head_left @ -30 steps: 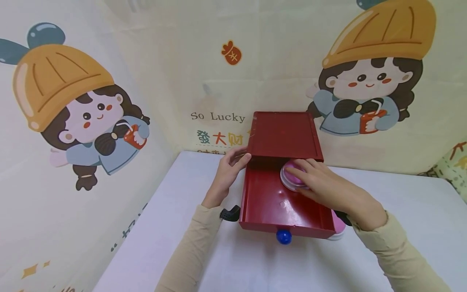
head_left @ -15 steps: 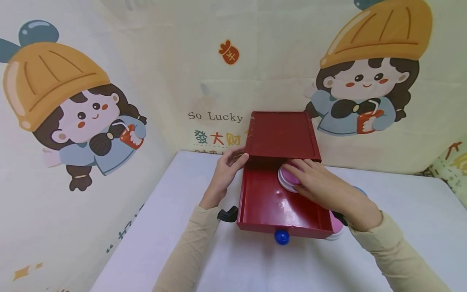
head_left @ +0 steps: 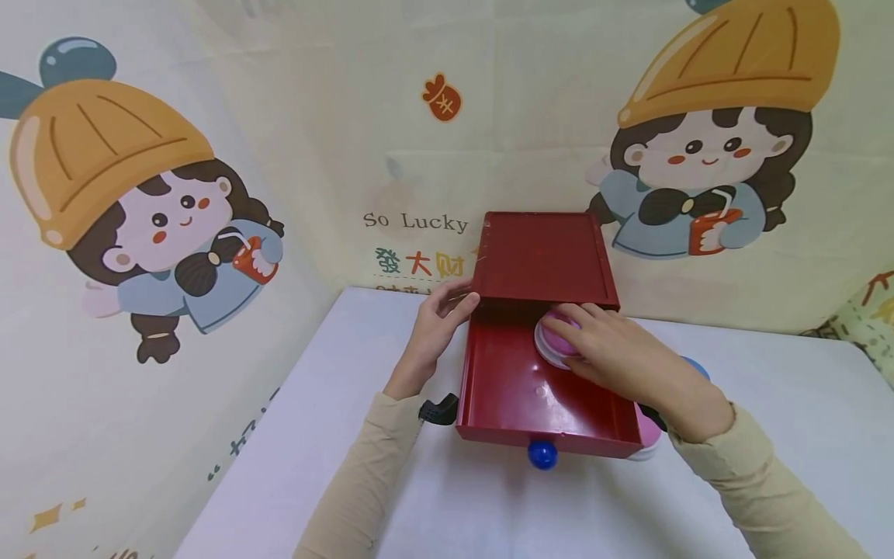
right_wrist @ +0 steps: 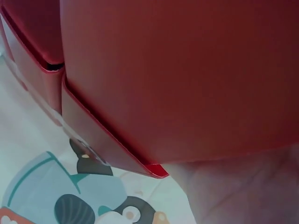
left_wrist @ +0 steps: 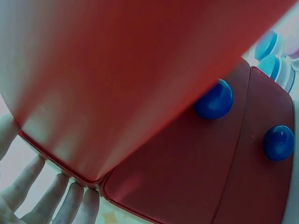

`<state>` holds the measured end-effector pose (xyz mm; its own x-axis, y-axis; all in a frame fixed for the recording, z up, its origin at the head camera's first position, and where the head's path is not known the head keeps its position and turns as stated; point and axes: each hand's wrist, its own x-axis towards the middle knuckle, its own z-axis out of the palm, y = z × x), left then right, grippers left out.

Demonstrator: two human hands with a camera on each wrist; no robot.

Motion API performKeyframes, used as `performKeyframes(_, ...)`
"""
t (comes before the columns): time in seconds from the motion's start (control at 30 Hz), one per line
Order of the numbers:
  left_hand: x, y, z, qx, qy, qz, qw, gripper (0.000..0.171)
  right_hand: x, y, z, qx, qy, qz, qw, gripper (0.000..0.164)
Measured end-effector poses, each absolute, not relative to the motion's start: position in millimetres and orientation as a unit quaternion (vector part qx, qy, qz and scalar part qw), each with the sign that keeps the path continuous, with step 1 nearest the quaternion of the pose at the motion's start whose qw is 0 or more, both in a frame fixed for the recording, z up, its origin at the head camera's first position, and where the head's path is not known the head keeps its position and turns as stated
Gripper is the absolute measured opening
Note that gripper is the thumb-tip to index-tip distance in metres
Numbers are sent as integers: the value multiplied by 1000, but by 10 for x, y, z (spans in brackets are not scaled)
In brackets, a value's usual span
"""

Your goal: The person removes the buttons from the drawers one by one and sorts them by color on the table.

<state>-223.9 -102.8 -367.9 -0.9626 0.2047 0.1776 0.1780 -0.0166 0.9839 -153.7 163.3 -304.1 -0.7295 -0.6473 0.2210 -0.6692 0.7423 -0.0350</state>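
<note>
A dark red drawer cabinet (head_left: 545, 256) stands on the table with its top drawer (head_left: 503, 388) pulled out, a blue knob (head_left: 542, 455) on the drawer's front. Inside that drawer, towards the back, sits a round pink-and-white jar (head_left: 547, 341). My right hand (head_left: 621, 349) reaches in from the right and grips the jar, its fingers curled over the pink top. Against the cabinet's left side lies my left hand (head_left: 434, 330); in the left wrist view its fingers (left_wrist: 51, 191) are extended along the cabinet's edge. The right wrist view shows only part of my right hand below the red drawer.
Lower drawers with blue knobs (left_wrist: 279, 142) are shut beneath the pulled-out one. To the cabinet's right stand a pink-topped jar (head_left: 648, 431) and a blue-topped item (head_left: 698, 369), both partly hidden. Blue-lidded jars (left_wrist: 270, 66) show in the left wrist view. A printed cloth (head_left: 391, 155) hangs behind.
My right wrist has shifted slightly, so a blue top now shows behind it. The left hand, the drawer and the gripped jar have stayed nearly still.
</note>
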Motion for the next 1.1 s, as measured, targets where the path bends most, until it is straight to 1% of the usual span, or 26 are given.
performKeyframes(0.27,-2222,-1034,-3665,135,704,698,8,41,-1518,1636,-3042,351,-930,63,94,64)
performKeyframes(0.53,-2220,-1036,-3668,137,704,697,7,40,-1523,1655,-3053,354,-927,80,91,64)
performKeyframes(0.9,-2220,-1035,-3676,140,708,692,7,42,-1492,1655,-3030,339,-931,125,55,63)
performKeyframes(1.1,-2221,-1030,-3681,138,707,694,8,41,-1463,1652,-2996,348,-928,116,59,63)
